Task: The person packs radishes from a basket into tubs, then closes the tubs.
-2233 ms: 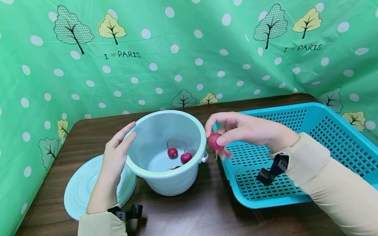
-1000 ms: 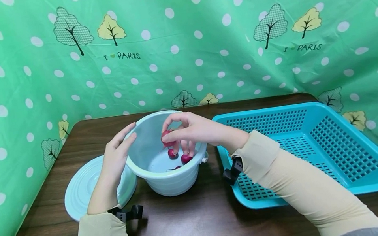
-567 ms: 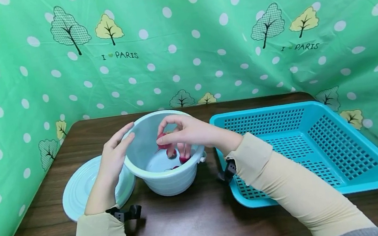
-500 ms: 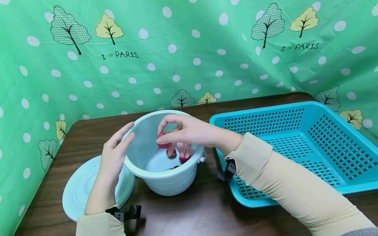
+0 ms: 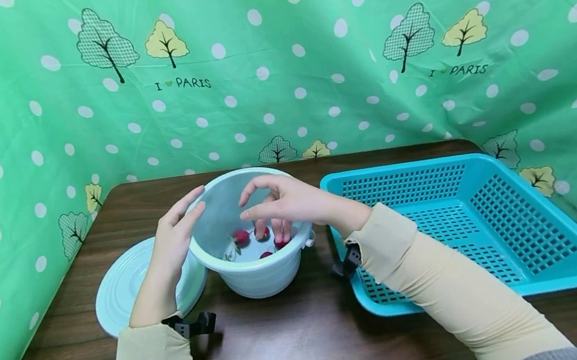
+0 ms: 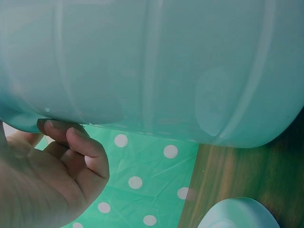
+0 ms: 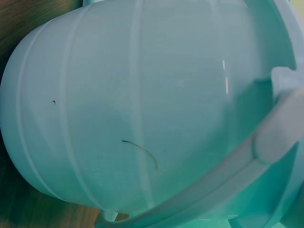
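A pale blue bucket point(image 5: 260, 278) stands upright on the table with several radishes at its bottom, one red radish point(image 5: 241, 238) with a green stem among them. My left hand point(image 5: 177, 234) grips the bucket's left rim; in the left wrist view its curled fingers point(image 6: 90, 147) lie against the wall under the lip. Inside the mouth, my right hand point(image 5: 286, 201) has thumb and index finger spread apart with nothing between them. Its lower fingers overlap another radish point(image 5: 263, 234) and partly hide one at the right. The right wrist view shows the bucket's outer wall and handle point(image 7: 204, 185).
To the right is a turquoise perforated basket point(image 5: 491, 226), its near left part covered by my right sleeve. A pale blue lid point(image 5: 117, 294) lies left of the bucket, partly behind my left forearm. A dotted green cloth point(image 5: 267, 97) hangs behind the table.
My right hand came left from above the basket into the bucket with a radish, then parted its fingers. That radish dropped to the bottom. My left hand stayed on the rim.
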{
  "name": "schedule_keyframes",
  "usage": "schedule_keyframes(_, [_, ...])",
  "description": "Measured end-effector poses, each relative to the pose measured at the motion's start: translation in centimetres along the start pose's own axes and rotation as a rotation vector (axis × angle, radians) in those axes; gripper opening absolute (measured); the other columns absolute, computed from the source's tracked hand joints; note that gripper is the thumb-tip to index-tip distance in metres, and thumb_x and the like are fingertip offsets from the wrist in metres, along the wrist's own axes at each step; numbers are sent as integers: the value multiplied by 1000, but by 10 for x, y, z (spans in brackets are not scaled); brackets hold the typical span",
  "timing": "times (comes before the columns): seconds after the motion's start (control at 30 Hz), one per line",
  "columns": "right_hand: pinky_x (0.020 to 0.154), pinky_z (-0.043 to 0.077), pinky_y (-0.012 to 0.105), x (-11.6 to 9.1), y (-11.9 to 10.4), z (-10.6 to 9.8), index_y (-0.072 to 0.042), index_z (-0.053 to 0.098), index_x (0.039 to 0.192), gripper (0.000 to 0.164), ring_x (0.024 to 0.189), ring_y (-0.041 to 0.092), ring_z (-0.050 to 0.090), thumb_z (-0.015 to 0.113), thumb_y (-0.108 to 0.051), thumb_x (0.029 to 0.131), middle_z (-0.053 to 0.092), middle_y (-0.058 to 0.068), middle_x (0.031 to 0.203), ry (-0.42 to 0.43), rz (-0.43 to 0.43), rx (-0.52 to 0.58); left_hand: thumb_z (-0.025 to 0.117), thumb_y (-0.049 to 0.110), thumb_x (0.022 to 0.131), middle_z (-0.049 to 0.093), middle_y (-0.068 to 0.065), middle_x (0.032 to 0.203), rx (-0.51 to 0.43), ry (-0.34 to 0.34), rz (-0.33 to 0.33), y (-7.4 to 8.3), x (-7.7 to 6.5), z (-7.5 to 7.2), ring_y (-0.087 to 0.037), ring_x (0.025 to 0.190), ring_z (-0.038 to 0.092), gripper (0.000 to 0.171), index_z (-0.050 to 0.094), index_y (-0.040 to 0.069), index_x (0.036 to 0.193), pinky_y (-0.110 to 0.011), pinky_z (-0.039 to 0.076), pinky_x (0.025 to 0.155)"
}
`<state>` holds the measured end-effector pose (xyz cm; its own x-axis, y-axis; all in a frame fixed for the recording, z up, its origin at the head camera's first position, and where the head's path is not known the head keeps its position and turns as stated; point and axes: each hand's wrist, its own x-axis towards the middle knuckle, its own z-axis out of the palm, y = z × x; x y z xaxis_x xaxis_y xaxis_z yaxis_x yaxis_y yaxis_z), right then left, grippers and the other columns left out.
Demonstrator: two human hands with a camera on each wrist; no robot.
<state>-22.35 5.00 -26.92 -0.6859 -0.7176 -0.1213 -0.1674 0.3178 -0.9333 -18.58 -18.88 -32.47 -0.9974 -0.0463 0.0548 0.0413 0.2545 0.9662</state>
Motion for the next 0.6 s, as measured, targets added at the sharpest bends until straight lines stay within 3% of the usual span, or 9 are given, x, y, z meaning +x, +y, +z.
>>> schedule_keyframes(0.43, [52, 56, 32, -2, 1, 1, -8, 58, 119, 26, 53, 22, 63, 65, -19, 96, 73, 9, 77, -9, -17, -8, 50, 35, 103, 39, -4, 158, 3, 3, 2, 1, -1, 1, -25, 149, 28, 50, 46, 16, 149, -57, 21, 120])
schedule_keyframes(0.6, [54, 55, 30, -2, 1, -1, -7, 57, 121, 27, 53, 19, 61, 63, -17, 97, 72, 8, 78, 8, -36, 57, 50, 37, 103, 39, -4, 158, 27, -6, 10, 1, -2, -1, -26, 149, 28, 51, 46, 17, 150, -58, 21, 120])
